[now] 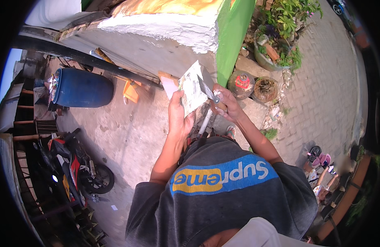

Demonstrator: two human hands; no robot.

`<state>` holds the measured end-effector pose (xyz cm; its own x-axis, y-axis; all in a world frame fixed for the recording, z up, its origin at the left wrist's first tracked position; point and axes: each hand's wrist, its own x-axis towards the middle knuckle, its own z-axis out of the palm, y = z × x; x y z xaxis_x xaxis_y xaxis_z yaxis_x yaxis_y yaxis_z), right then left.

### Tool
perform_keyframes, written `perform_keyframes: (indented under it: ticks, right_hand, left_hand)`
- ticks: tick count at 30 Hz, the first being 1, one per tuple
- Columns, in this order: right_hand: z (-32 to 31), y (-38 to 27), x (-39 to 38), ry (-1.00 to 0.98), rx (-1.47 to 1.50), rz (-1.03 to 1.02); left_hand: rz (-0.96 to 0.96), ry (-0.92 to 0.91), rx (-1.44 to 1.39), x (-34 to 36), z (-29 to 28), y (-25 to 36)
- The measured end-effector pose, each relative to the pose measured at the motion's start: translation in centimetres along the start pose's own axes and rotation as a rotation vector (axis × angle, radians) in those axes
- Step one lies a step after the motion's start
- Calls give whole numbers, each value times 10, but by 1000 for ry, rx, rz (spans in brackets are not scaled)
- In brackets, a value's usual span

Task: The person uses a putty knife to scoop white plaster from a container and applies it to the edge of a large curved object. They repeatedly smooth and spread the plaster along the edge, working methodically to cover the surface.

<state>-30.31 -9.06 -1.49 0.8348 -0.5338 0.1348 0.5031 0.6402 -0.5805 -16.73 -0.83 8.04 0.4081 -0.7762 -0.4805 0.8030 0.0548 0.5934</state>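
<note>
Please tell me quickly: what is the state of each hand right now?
Left hand: closed, holding a flat board coated in white.
Right hand: closed around the handle of a metal-bladed trowel.

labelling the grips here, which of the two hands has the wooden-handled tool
The right hand: it grips the wooden-handled tool, whereas the left hand holds the white-smeared board instead.

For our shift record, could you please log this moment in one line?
left hand: holding white-smeared board | right hand: gripping brown-handled trowel | trowel-board contact: unclear | ahead: partly white-coated wall
</note>
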Motion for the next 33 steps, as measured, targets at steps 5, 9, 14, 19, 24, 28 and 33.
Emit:
perform_keyframes:
  ticks: [5, 9, 14, 19, 24, 28, 33]
  right_hand:
    - [-35, -19, -37, 132, -303, 61]
    - [-37, -118, -44, 165, -840, -44]
    - [-13, -170, -19, 258, -1051, -659]
    - [21, -104, 0, 622, -688, -825]
    - [73, -32, 15, 647, -624, -714]
    - [84, -1, 46, 489, -607, -804]
    - [88, 25, 74, 594, -754, -844]
  left_hand:
    - [64, -18, -114, -5, -4, 27]
    - [161, 53, -54, -3, -20, 41]
    - [185, 69, -41, -1, -42, 44]
    - [203, 36, -42, 4, -60, 50]
    - [249, 31, -32, 21, -114, 81]
    - [242, 39, 25, 27, -137, 111]
    - [232, -2, 66, 32, -150, 133]
